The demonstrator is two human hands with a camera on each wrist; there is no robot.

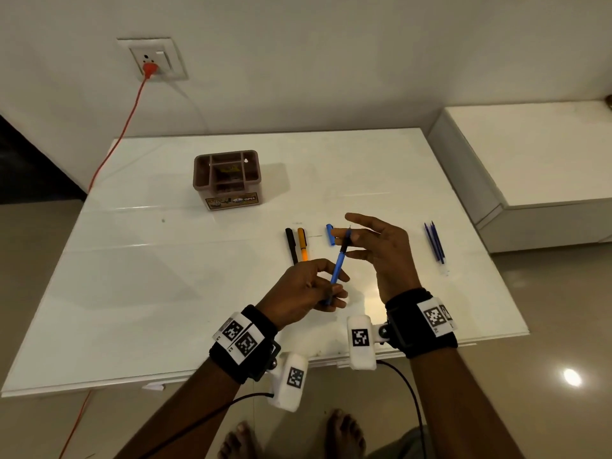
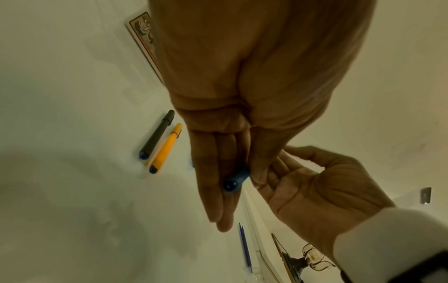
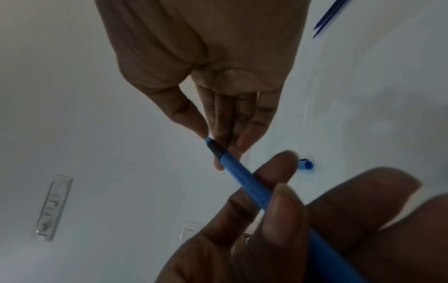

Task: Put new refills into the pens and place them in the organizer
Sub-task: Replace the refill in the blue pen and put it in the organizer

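Observation:
I hold a blue pen (image 1: 337,270) over the white table (image 1: 165,293), slanted up and away from me. My left hand (image 1: 331,293) grips its lower barrel (image 3: 242,178) between thumb and fingers. My right hand (image 1: 346,241) pinches the black tip section (image 3: 214,148), its other fingers spread. The pen's blue cap (image 1: 330,234) lies on the table behind. A black pen (image 1: 291,245) and an orange pen (image 1: 302,243) lie side by side, capped. Blue refills (image 1: 434,241) lie to the right. The brown organizer (image 1: 198,187) stands at the back left.
An orange cable (image 1: 119,137) runs from a wall socket (image 1: 152,59) down past the table's left side. A white ledge (image 1: 530,154) stands right of the table. My bare feet (image 1: 344,435) show below the table's front edge.

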